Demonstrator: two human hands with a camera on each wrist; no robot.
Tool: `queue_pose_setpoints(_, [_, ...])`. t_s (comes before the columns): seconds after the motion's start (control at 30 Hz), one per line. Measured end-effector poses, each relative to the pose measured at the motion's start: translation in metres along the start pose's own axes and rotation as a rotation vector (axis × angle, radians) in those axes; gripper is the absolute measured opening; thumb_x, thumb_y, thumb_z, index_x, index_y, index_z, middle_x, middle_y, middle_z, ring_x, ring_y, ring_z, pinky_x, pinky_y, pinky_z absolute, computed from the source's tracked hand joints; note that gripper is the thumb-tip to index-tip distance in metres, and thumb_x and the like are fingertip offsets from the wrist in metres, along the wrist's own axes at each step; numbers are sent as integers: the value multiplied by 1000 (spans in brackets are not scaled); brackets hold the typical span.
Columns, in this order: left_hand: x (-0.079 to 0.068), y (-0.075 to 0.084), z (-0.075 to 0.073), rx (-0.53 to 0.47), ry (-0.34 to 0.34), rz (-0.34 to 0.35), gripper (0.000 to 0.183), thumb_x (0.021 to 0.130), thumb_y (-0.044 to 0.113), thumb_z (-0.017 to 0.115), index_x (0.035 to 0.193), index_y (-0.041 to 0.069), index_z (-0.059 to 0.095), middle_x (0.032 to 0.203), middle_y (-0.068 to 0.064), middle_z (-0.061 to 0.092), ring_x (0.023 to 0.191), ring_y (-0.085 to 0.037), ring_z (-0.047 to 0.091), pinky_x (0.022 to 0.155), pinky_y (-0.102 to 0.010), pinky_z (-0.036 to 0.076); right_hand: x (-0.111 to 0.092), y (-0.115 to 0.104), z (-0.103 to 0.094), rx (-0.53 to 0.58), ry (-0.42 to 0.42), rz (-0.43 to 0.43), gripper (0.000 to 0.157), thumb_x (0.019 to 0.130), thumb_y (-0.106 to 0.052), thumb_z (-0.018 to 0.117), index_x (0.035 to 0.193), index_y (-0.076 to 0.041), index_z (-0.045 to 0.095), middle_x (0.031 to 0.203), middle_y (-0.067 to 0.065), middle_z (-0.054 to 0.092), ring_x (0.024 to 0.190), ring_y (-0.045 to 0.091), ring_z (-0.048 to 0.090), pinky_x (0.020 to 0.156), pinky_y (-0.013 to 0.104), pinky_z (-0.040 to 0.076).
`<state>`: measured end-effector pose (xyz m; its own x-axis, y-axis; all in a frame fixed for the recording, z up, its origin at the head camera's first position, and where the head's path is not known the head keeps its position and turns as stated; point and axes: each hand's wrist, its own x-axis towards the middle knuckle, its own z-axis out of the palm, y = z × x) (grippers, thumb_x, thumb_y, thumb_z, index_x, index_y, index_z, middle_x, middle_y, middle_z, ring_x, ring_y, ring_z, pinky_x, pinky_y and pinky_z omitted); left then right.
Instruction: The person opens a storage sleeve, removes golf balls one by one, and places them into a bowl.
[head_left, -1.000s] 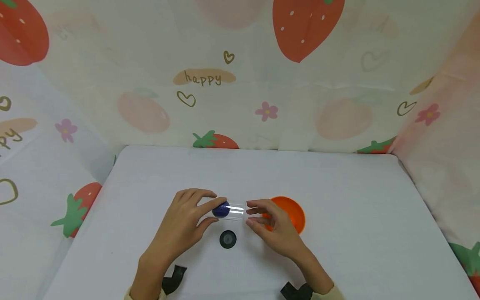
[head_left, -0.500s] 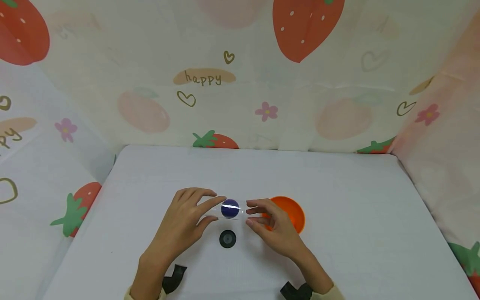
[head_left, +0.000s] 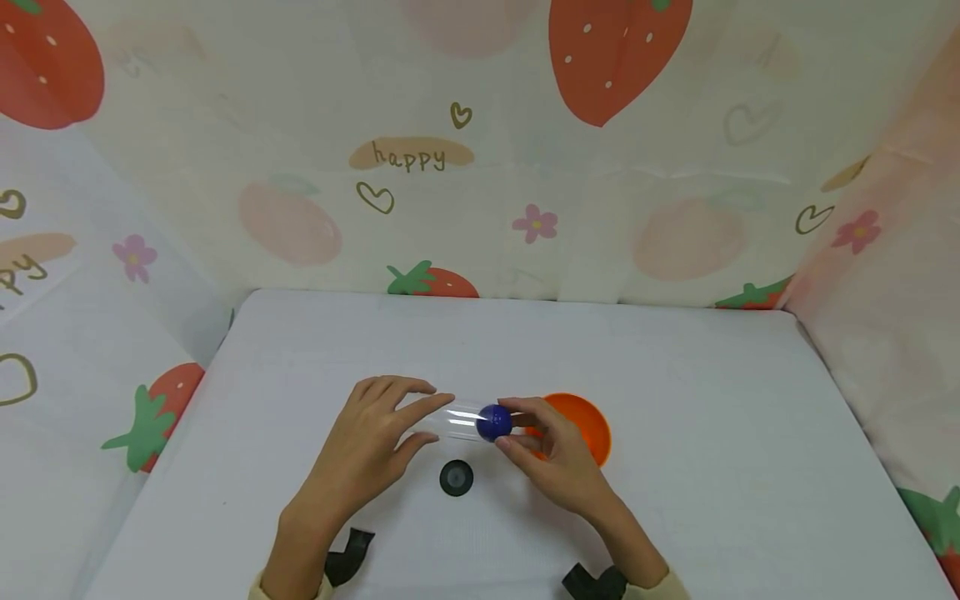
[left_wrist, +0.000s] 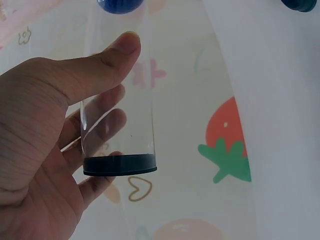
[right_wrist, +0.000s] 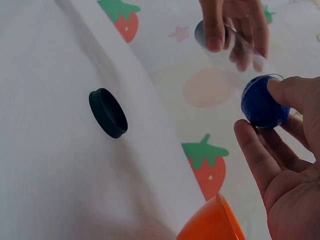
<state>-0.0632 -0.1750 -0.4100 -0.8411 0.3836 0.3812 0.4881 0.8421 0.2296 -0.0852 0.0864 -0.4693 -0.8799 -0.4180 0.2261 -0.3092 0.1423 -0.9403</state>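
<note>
Tube (head_left: 461, 422) horizontal, left-right axis; left hand (head_left: 367, 450) grips capped end, right hand (head_left: 551, 454) pinches blue ball (head_left: 493, 422).

A clear tube (head_left: 461, 422) lies level, held above the bench at centre frame in the head view, with a black cap (left_wrist: 120, 165) closing its left end. A dark blue ball (head_left: 493, 422) sits at the tube's open right end. In the left wrist view the ball shows at the top edge.
</note>
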Motion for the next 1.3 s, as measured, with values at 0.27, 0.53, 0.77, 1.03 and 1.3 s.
queue_pose_setpoints(0.27, [0, 0, -2, -4, -1, -12, 53, 83, 28, 84, 133, 33, 65, 126, 5, 68, 122, -19, 59, 111, -44, 42, -1, -3, -5, -20, 26, 10, 45, 94, -18, 73, 136, -19, 56, 134, 5, 62, 118, 23, 66, 95, 28, 59])
queue_pose_setpoints(0.53, [0, -2, 0, 0, 3, -29, 54, 83, 32, 84, 133, 32, 64, 126, 5, 68, 122, -19, 61, 108, -44, 47, -4, 0, -21, 23, 46, -1, 44, 92, -10, 74, 132, -14, 57, 132, 9, 61, 119, 19, 65, 94, 26, 58])
queue_pose_setpoints(0.77, [0, -4, 1, -38, 32, -29, 53, 82, 34, 84, 132, 30, 65, 123, 5, 69, 117, -21, 65, 101, -46, 52, -5, -5, -36, -2, 74, -9, 46, 91, -5, 74, 132, -15, 56, 133, 8, 61, 119, 13, 64, 94, 25, 58])
queue_pose_setpoints(1.03, [-3, -12, -2, -90, 49, -46, 54, 82, 37, 84, 133, 30, 64, 120, 9, 70, 105, -15, 67, 89, -39, 55, -8, 0, -58, -67, 106, -19, 45, 90, -7, 76, 131, -11, 58, 130, 11, 63, 118, 7, 63, 97, 19, 55])
queue_pose_setpoints(1.3, [-5, -20, -5, -133, 63, -81, 55, 83, 38, 83, 134, 29, 63, 120, 8, 70, 101, -12, 66, 81, -36, 57, -10, 8, -76, -296, 174, -55, 47, 86, -2, 78, 129, -11, 62, 126, 6, 63, 117, 7, 63, 91, 23, 58])
